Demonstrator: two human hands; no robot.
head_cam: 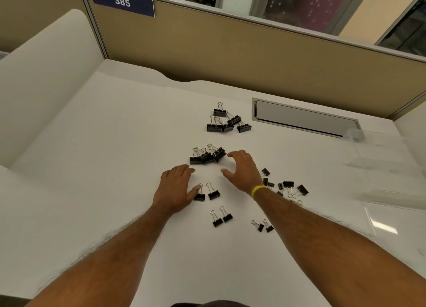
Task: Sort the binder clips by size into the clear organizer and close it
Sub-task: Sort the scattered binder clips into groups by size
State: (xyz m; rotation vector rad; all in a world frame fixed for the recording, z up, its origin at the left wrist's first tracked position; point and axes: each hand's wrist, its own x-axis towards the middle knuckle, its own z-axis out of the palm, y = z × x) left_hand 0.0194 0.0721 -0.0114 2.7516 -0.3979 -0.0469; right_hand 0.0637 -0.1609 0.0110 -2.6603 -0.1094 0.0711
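Observation:
Black binder clips lie in groups on the white desk (92, 145). A pile of large clips (227, 121) sits farthest from me, and a second pile (206, 155) lies just beyond my hands. My left hand (176, 187) rests palm down, its thumb touching one of two medium clips (207, 192). My right hand (242, 172) hovers with fingers spread and loosely bent, holding nothing. Two more medium clips (221, 216) and two small ones (262, 226) lie nearer me. Several small clips (285, 188) lie right of my right wrist. The clear organizer (387, 168) stands open at the right.
A grey cable hatch (304, 120) is set into the desk behind the organizer. A tan partition wall (230, 53) bounds the far edge, and a white side panel (41, 76) bounds the left. A yellow band circles my right wrist.

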